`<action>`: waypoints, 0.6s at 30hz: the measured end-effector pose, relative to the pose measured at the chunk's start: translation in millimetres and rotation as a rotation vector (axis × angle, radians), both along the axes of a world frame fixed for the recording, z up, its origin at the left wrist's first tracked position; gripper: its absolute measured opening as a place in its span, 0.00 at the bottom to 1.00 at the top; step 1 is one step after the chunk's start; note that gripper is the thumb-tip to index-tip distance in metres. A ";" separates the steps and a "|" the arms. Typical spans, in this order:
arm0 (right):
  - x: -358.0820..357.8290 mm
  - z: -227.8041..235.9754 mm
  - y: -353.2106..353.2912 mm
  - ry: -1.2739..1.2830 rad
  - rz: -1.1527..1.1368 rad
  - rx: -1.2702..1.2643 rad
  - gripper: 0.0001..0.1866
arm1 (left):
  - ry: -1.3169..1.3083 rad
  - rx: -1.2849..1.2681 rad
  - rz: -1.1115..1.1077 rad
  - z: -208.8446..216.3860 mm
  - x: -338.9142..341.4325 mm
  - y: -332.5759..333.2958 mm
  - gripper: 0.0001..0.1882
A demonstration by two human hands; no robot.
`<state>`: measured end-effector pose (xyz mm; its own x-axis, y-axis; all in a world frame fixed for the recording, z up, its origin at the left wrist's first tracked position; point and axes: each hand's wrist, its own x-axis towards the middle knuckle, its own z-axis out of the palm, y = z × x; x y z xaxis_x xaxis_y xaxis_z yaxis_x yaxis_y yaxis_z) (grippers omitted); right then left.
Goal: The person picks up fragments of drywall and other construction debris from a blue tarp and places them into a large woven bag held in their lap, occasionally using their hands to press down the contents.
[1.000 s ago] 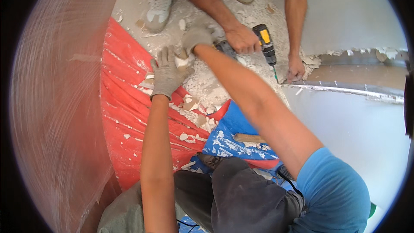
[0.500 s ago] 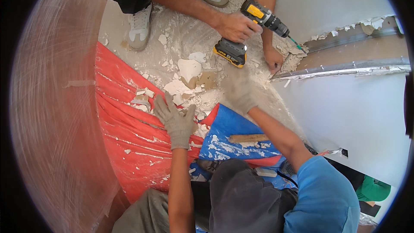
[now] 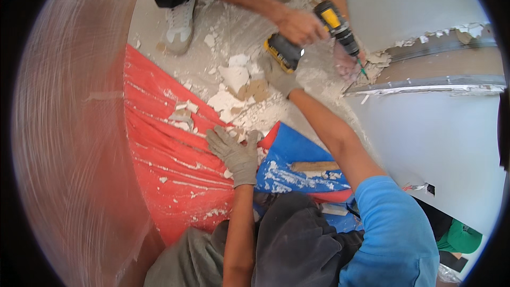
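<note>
My left hand point(image 3: 234, 154), in a beige work glove, lies with spread fingers on the edge of the red tarp point(image 3: 175, 165), beside crumbled plaster. Farther forward, my right hand point(image 3: 280, 78), gloved alike, is low over the dusty floor with its fingers stretched out and somewhat blurred; nothing shows in it. Broken plaster pieces point(image 3: 234, 78) lie just left of it. Close by it is the battery end of a yellow and black cordless drill point(image 3: 340, 27), held by a co-worker's hand point(image 3: 302, 27). The drill's green-tipped bit points at the wall's broken lower edge.
The tarp's blue side point(image 3: 287, 180) is folded up, with a wooden strip point(image 3: 314, 166) on it. A white panel point(image 3: 430, 133) with a broken-out strip and metal rail point(image 3: 425, 86) borders the right. A co-worker's shoe point(image 3: 180, 25) stands ahead. A scratched brown surface point(image 3: 74, 127) fills the left.
My right hand has moved forward and left, near the drill's battery. The left hand remains on the tarp's edge. The co-worker's drill has tilted more steeply downward, and the whole view has shifted slightly.
</note>
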<state>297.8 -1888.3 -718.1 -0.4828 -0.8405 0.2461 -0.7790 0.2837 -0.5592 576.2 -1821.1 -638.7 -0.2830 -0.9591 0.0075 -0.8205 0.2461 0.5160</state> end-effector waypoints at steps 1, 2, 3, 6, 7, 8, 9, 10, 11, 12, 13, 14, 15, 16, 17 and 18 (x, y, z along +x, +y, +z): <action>7.5 16.4 -19.3 -0.106 -0.032 0.217 0.24 | -0.027 0.001 0.031 -4.3 12.0 6.2 0.60; -63.0 -17.6 -0.2 0.091 -0.032 0.150 0.22 | 0.039 0.029 -0.069 6.7 -16.6 17.0 0.61; -56.1 -17.4 -18.5 0.074 -0.001 0.035 0.22 | 0.013 0.030 -0.069 5.8 -10.0 10.7 0.60; -27.9 18.6 -46.3 0.038 0.174 -0.166 0.20 | 0.014 0.008 -0.071 -1.0 -9.8 -14.8 0.59; -14.5 25.6 -43.4 0.029 0.305 -0.152 0.20 | 0.021 -0.046 -0.080 -5.8 -15.8 -28.3 0.58; -0.8 32.8 -38.5 0.023 0.435 -0.136 0.19 | 0.027 -0.098 -0.093 -9.8 -22.1 -43.0 0.58; 10.4 38.8 -26.7 -0.021 0.434 -0.145 0.19 | 0.039 -0.142 -0.113 -14.9 -28.7 -53.0 0.57; 24.0 44.2 -13.2 -0.070 0.437 -0.153 0.19 | 0.081 -0.114 -0.068 -17.0 -34.3 -60.4 0.56; 34.8 48.5 -2.8 -0.115 0.438 -0.163 0.18 | 0.126 -0.090 -0.026 -17.3 -42.6 -68.2 0.54; 42.5 46.9 7.9 -0.158 0.354 -0.166 0.19 | 0.177 -0.065 0.008 -16.5 -51.4 -72.6 0.53; 51.0 42.6 17.8 -0.208 0.268 -0.172 0.19 | 0.128 -0.060 -0.019 -14.6 -57.2 -75.4 0.52; 58.9 38.8 27.3 -0.259 0.182 -0.177 0.19 | 0.077 -0.055 -0.044 -12.3 -60.9 -77.5 0.50; 73.8 39.7 32.9 -0.436 0.112 -0.194 0.20 | 0.028 -0.046 -0.069 -14.1 -61.3 -79.2 0.48; 94.7 44.0 33.1 -0.615 0.045 -0.212 0.20 | 0.040 -0.104 -0.050 -19.0 -58.1 -80.5 0.42; 113.7 50.1 32.1 -0.796 -0.021 -0.225 0.21 | 0.110 -0.090 -0.024 -23.2 -52.9 -81.0 0.42; 119.4 51.5 34.1 -0.901 -0.069 -0.237 0.23 | 0.189 -0.074 -0.007 -23.1 -54.0 -80.7 0.41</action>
